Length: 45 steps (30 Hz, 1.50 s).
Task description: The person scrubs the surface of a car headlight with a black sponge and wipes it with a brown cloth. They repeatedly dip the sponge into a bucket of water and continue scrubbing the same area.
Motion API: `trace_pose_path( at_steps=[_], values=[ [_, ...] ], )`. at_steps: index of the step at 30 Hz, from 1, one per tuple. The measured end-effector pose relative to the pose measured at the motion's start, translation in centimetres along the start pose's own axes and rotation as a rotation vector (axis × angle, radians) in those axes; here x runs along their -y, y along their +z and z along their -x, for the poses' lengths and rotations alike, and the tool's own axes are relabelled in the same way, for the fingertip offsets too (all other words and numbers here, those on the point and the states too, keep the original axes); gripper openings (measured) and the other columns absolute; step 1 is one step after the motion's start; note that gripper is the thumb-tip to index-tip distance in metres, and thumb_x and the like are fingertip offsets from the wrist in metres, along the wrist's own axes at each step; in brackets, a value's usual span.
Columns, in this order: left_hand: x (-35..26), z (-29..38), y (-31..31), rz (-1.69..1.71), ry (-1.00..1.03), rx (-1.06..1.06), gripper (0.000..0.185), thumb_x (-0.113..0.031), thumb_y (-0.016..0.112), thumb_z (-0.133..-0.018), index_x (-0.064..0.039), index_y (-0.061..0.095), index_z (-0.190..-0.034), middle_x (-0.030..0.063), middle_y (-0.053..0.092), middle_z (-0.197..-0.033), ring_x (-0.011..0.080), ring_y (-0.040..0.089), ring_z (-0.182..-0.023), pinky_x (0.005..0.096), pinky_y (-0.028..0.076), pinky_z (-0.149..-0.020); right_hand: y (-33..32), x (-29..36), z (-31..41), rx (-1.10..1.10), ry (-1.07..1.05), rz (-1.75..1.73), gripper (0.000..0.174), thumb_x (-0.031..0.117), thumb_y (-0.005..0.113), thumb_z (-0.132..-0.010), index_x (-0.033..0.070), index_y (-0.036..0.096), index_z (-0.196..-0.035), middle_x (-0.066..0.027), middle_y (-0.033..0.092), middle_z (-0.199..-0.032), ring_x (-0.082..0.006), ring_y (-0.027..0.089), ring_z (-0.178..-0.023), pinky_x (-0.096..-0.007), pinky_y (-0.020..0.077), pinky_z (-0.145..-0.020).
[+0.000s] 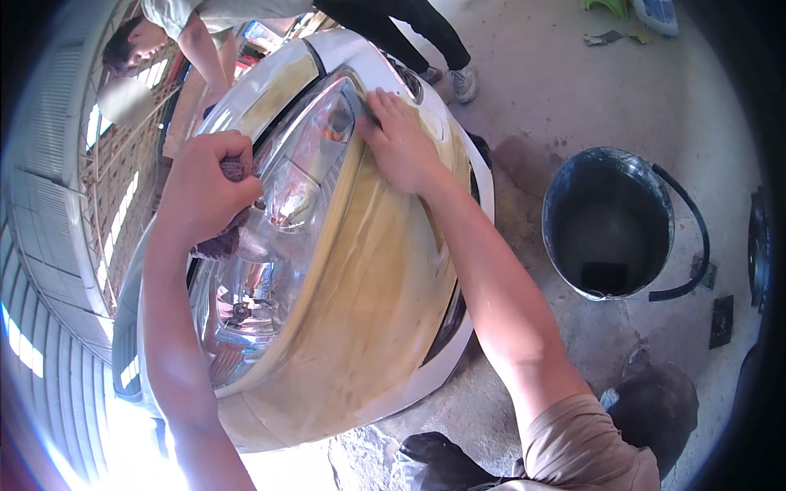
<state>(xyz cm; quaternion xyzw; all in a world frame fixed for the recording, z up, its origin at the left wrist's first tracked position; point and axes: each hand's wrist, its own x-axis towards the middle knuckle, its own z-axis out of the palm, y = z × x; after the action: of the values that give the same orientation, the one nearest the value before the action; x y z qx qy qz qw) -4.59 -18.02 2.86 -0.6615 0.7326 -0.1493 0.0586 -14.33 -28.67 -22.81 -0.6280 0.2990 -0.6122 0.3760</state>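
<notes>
My left hand (206, 184) is closed around a bunched purple cloth (224, 239) over the near side of a car's clear headlight (295, 184). My right hand (399, 138) lies with its fingers together at the headlight's far corner, on a thin dark pad (368, 110) that is mostly hidden beneath it. Yellowish, smeared filler or primer covers the car's bumper (368, 294) beside the headlight, with white paint around it. More of the yellowish coat shows on the panel (279, 92) across the dark gap.
A dark bucket (608, 227) with some liquid in it stands on the concrete floor at the right, its handle folded outward. Small dark sheets (721, 322) lie past it. Another person (196, 37) leans by the car at the top left.
</notes>
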Motion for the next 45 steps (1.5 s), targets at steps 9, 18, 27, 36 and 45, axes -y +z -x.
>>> trace_pose_path(
  at_steps=[9, 18, 27, 36, 45],
  values=[
    [-1.0, 0.3, 1.0, -0.081, -0.047, -0.156, 0.016, -0.014, 0.073, -0.072, 0.0, 0.067, -0.075, 0.0192, 0.067, -0.071, 0.0385, 0.069, -0.07, 0.0454, 0.055, -0.07, 1.6, 5.3, 11.0, -0.002, -0.036, 0.088, 0.075, 0.023, 0.059, -0.108, -0.01, 0.029, -0.167, -0.0329, 0.03, -0.174, -0.0454, 0.026, -0.164, -0.0521, 0.0235, -0.135],
    [-1.7, -0.1, 1.1, -0.167, -0.157, -0.191, 0.013, -0.016, 0.072, -0.078, -0.005, 0.076, -0.081, 0.0188, 0.075, -0.081, 0.042, 0.075, -0.085, 0.0503, 0.059, -0.08, 1.3, 4.9, 10.9, -0.103, -0.138, -0.028, 0.064, 0.017, 0.062, -0.105, -0.007, 0.044, -0.162, -0.027, 0.044, -0.169, -0.0435, 0.038, -0.159, -0.0482, 0.0306, -0.132],
    [-0.1, -0.1, 2.1, -0.068, 0.131, -0.33, 0.031, -0.009, 0.071, -0.072, 0.004, 0.043, -0.076, 0.0146, 0.037, -0.066, 0.0309, 0.037, -0.063, 0.0434, 0.043, -0.063, 0.2, 0.9, 4.6, -0.012, 0.1, -0.241, 0.052, 0.022, 0.054, -0.112, 0.0, 0.047, -0.158, -0.0281, 0.057, -0.153, -0.0431, 0.054, -0.146, -0.0439, 0.0413, -0.123],
    [-0.5, 0.0, 1.7, -0.036, 0.044, -0.226, 0.03, -0.009, 0.072, -0.075, 0.004, 0.045, -0.077, 0.0141, 0.044, -0.066, 0.028, 0.045, -0.062, 0.0437, 0.044, -0.064, 1.1, 0.1, 8.6, -0.143, -0.061, -0.31, 0.055, 0.02, 0.052, -0.111, 0.001, 0.046, -0.163, -0.0242, 0.062, -0.147, -0.0331, 0.06, -0.139, -0.0418, 0.0427, -0.12],
    [-0.1, 0.0, 1.4, 0.051, 0.009, -0.13, 0.028, -0.006, 0.07, -0.074, 0.004, 0.044, -0.075, 0.0136, 0.043, -0.064, 0.0238, 0.044, -0.06, 0.0417, 0.042, -0.062, 0.4, -2.5, 6.2, -0.113, 0.186, -0.222, 0.047, 0.026, 0.049, -0.113, -0.003, 0.057, -0.149, -0.0268, 0.07, -0.138, -0.0405, 0.066, -0.131, -0.0442, 0.0475, -0.111]
  ],
)
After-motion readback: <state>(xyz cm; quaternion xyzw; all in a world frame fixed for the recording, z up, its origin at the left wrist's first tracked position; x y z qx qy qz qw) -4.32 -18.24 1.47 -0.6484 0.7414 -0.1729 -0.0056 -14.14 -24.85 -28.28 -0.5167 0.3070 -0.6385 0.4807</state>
